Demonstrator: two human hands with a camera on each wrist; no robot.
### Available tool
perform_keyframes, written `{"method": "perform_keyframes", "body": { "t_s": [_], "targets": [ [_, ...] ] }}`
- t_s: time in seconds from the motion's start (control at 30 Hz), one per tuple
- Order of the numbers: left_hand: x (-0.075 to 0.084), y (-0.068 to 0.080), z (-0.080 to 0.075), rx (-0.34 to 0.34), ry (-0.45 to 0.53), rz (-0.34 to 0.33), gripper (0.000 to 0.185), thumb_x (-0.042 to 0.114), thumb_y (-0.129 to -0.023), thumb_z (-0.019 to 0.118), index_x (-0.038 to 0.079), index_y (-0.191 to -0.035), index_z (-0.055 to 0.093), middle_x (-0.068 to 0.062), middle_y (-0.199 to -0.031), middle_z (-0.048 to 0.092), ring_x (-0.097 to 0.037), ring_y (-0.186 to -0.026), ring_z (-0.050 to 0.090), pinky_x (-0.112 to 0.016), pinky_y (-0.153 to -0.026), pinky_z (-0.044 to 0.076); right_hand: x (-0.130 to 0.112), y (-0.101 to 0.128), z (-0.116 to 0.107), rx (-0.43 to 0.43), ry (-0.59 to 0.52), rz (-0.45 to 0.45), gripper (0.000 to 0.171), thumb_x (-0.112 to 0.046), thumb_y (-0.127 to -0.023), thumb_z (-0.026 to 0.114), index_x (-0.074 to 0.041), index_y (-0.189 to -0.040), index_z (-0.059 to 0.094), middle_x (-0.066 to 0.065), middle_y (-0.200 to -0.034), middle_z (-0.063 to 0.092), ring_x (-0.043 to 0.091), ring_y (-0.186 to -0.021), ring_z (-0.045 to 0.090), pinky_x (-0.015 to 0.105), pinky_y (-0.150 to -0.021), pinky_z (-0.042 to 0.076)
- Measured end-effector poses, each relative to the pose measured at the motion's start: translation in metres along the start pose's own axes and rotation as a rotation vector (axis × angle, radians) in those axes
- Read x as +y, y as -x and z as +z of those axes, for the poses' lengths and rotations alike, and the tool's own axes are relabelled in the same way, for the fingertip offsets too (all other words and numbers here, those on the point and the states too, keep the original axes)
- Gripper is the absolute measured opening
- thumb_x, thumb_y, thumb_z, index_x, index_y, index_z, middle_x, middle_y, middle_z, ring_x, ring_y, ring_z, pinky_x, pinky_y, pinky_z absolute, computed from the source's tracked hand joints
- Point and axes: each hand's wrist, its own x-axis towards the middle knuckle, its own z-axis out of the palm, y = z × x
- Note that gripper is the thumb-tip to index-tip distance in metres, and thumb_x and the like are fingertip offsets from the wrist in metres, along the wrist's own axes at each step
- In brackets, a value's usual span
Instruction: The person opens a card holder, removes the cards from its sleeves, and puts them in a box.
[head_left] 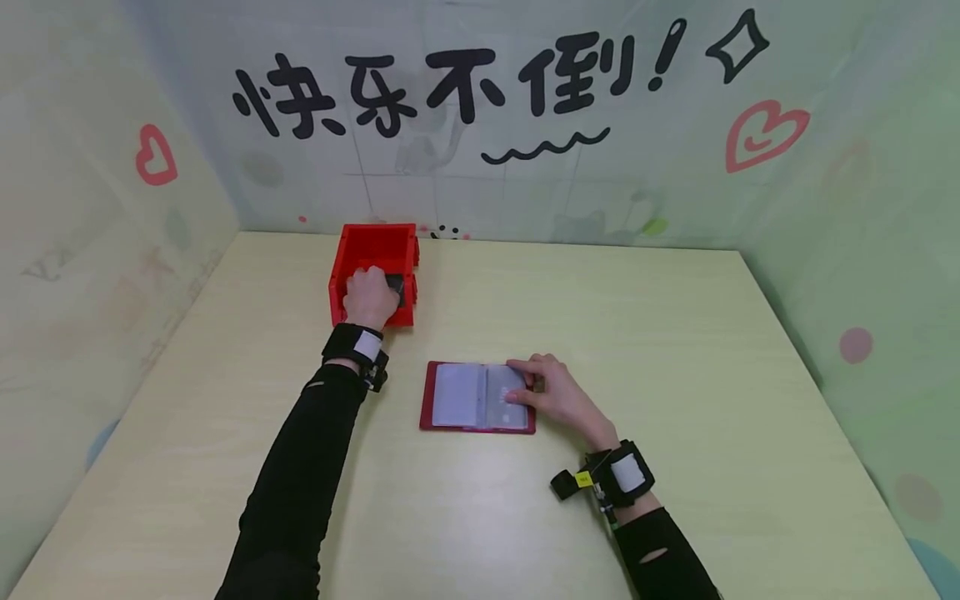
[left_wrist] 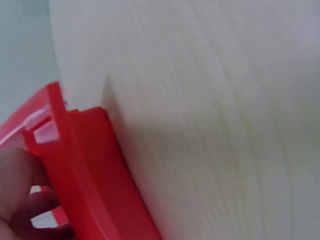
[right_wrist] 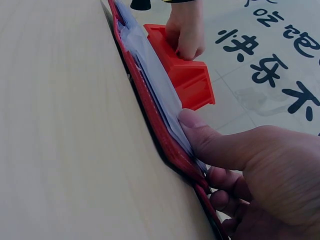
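Reaching into a red box (head_left: 375,250) while holding open a card holder (head_left: 477,397).

The left hand (head_left: 369,297) lay inside the box at the far left of the surface (head_left: 675,350), its fingers curled over a dark item there; whether that grip had closed could not be told. The right hand (head_left: 558,398) pressed nearly straight fingers and thumb on the right page of the open red card holder, near the middle.

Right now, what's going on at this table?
A person sits at a table. The left hand reaches into a red box and touches something dark there; whether it grips it is unclear. The right hand presses flat on the right page of an open red card holder.
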Motion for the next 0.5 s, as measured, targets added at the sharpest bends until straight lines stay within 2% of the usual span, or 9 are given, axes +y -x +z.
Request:
{"method": "perform_keyframes", "body": {
  "t_s": [0.13, 0.17, 0.23, 0.33, 0.5],
  "targets": [
    [0.005, 0.020, -0.007, 0.140, 0.184, 0.133, 0.033, 0.007, -0.091, 0.064, -0.005, -0.122, 0.063, -0.027, -0.126, 0.056, -0.041, -0.115, 0.052, -0.055, -0.097, 0.051, 0.000, -0.001, 0.001, 0.002, 0.003, -0.002, 0.053, -0.019, -0.088, 0.078, -0.004, -0.136, 0.062, 0.004, -0.085, 0.043, 0.022, -0.095, 0.042, 0.030, -0.077, 0.033],
    [0.008, 0.027, -0.010, 0.153, 0.234, 0.172, 0.032, 0.007, -0.091, 0.064, -0.005, -0.120, 0.064, -0.026, -0.123, 0.057, -0.039, -0.112, 0.052, -0.053, -0.095, 0.051, 0.000, -0.002, 0.001, 0.005, -0.001, 0.000, 0.053, -0.019, -0.088, 0.078, -0.004, -0.135, 0.063, 0.004, -0.085, 0.044, 0.022, -0.095, 0.042, 0.030, -0.077, 0.033],
    [0.013, 0.044, -0.013, 0.135, 0.315, 0.240, 0.029, 0.007, -0.091, 0.065, -0.003, -0.119, 0.064, -0.023, -0.116, 0.059, -0.035, -0.105, 0.054, -0.046, -0.090, 0.051, -0.001, -0.002, 0.001, 0.009, -0.010, 0.001, 0.052, -0.019, -0.087, 0.079, -0.004, -0.135, 0.063, 0.004, -0.086, 0.045, 0.022, -0.096, 0.043, 0.030, -0.077, 0.034],
    [0.018, 0.069, -0.014, 0.001, 0.372, 0.316, 0.024, 0.009, -0.094, 0.064, 0.001, -0.116, 0.066, -0.017, -0.101, 0.061, -0.029, -0.090, 0.055, -0.036, -0.078, 0.049, -0.001, -0.001, 0.001, 0.016, -0.010, -0.007, 0.052, -0.019, -0.087, 0.080, -0.004, -0.134, 0.064, 0.005, -0.085, 0.046, 0.022, -0.096, 0.045, 0.030, -0.078, 0.036],
    [0.022, 0.104, -0.003, -0.328, 0.391, 0.397, 0.023, 0.013, -0.094, 0.069, 0.005, -0.115, 0.067, -0.009, -0.088, 0.063, -0.021, -0.079, 0.057, -0.026, -0.067, 0.048, -0.001, -0.002, 0.001, 0.033, 0.001, -0.034, 0.052, -0.019, -0.085, 0.081, -0.003, -0.132, 0.065, 0.005, -0.084, 0.048, 0.021, -0.093, 0.047, 0.030, -0.078, 0.036]
  ]
}}
